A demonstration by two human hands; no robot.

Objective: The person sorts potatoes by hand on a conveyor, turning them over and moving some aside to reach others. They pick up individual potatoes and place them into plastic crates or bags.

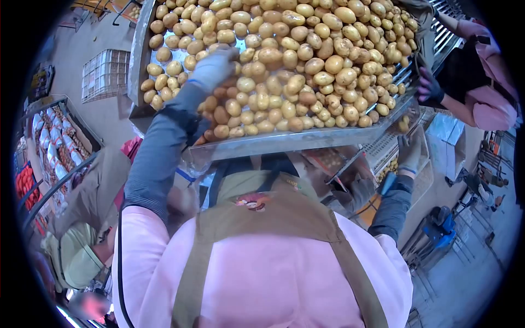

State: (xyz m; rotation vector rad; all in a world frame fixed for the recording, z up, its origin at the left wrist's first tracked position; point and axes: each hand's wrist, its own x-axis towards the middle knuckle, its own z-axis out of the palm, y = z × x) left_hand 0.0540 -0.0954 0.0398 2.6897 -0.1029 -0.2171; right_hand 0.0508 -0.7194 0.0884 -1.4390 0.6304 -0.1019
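Observation:
A large heap of potatoes (333,60) fills a metal-edged sorting table (284,141) in front of me. My left hand (215,68), in a pale glove, is over the left part of the heap; motion blur hides its fingers and whatever they may hold. To the right, beyond the table's near edge, my right hand (410,152), also gloved, is low beside a light plastic crate (381,151). A small potato or two (403,123) show just above its fingertips, but whether they are held is unclear.
A co-worker's gloved hand (430,87) is by the table's right edge. Another person (76,254) is at the lower left. Bagged produce (57,142) lies in a bin at the left, near a white wire crate (105,75). A pale box (445,143) stands at the right.

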